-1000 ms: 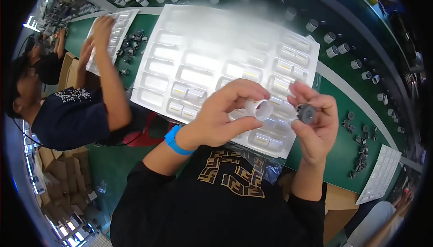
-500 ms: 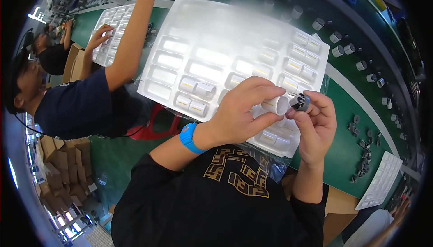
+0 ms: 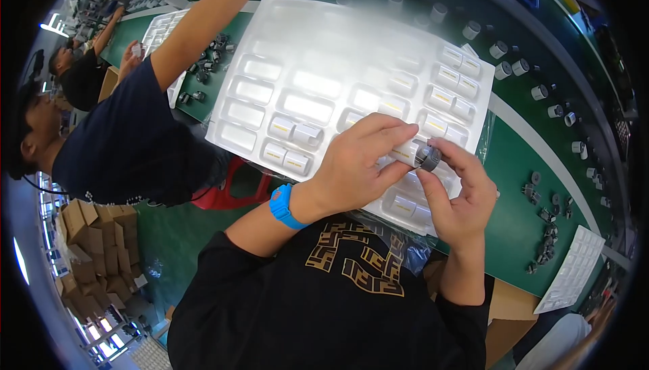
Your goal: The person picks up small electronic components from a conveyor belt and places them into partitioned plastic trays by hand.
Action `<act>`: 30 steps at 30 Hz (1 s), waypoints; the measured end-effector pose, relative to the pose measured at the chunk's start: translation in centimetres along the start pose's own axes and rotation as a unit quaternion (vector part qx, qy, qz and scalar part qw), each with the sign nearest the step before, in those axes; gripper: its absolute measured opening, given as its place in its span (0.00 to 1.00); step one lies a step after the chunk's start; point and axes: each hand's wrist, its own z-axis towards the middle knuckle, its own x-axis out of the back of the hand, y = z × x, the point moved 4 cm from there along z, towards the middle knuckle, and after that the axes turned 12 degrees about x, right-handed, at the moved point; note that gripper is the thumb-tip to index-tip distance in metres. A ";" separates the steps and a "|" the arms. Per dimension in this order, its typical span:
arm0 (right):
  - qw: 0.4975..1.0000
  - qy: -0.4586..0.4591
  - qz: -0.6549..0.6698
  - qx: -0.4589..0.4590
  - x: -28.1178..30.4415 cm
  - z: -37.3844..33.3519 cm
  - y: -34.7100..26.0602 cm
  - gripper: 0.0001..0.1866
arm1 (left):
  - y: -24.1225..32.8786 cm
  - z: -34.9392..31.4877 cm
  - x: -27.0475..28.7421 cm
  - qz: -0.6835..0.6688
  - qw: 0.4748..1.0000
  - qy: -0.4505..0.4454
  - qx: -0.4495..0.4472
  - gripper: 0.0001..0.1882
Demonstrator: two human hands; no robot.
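Note:
My left hand (image 3: pixel 358 167) pinches a short white cylinder (image 3: pixel 405 151) between thumb and fingers. At the cylinder's right end sits a dark grey, round cap-like part (image 3: pixel 429 159), partly inside the opening. The thumb and index finger of my right hand (image 3: pixel 466 197) grip this part from above and below. Under both hands lies a white molded tray (image 3: pixel 304 28) with rows of pockets. Several pockets hold white cylinders with a yellowish mark, such as a pair (image 3: pixel 295 130) left of my hands. My left hand hides some pockets.
A co-worker (image 3: pixel 115 147) sits at the left, one arm stretched toward the far line of white cylinders (image 3: pixel 471 30). Loose dark parts (image 3: pixel 545 235) lie on the green table (image 3: pixel 514 167) at the right, near another white tray (image 3: pixel 572 272). Cardboard boxes (image 3: pixel 98 241) are stacked lower left.
My right hand has brought the dark part left, from beside the white cylinder into its open end. At the left, the co-worker's nearer arm has shifted and the tray there has moved away.

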 end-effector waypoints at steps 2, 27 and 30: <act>0.997 -0.036 -0.059 0.030 0.1 0.1 -0.1 0.22 | 0.1 -0.2 -0.1 0.014 1.000 -0.002 -0.010 0.28; 0.968 -0.052 -0.245 -0.015 9.3 7.1 6.4 0.21 | 2.0 4.2 -1.5 0.062 0.997 0.020 -0.041 0.32; 0.890 -0.073 -0.424 -0.150 15.8 10.3 12.5 0.21 | -0.1 4.4 3.0 0.101 0.994 0.049 -0.019 0.32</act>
